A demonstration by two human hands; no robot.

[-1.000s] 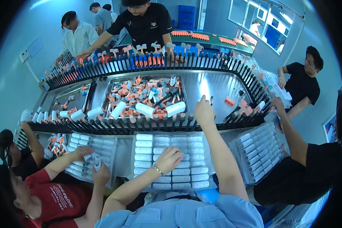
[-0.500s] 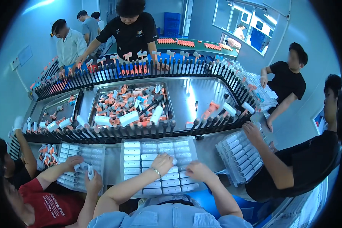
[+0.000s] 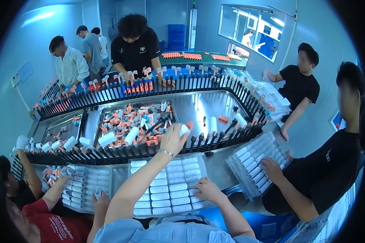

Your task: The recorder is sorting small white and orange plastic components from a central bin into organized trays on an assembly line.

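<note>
A clear blister tray (image 3: pixel 202 162) in front of me holds rows of white plastic housings (image 3: pixel 159 196). My left hand (image 3: pixel 173 139), a bracelet on its wrist, is raised beyond the tray near the row of black posts (image 3: pixel 194 143). Its fingers are closed around a white rounded housing (image 3: pixel 184 130). My right hand (image 3: pixel 209 189) is low over the tray's right side. Its fingers are curled, with the tips on a white housing (image 3: pixel 195 199) in the right-hand column. That housing is partly covered by the fingers.
Behind the posts, a metal tray (image 3: pixel 175 115) holds a heap of orange and grey parts (image 3: pixel 127 117). White housings sit on several posts. Co-workers handle similar trays at my left (image 3: pixel 97 178) and right (image 3: pixel 251 168). More people stand around the post-lined line.
My left hand has risen from the tray to the posts, carrying a white housing. My right hand stays by the tray's right side. The view has shifted slightly.
</note>
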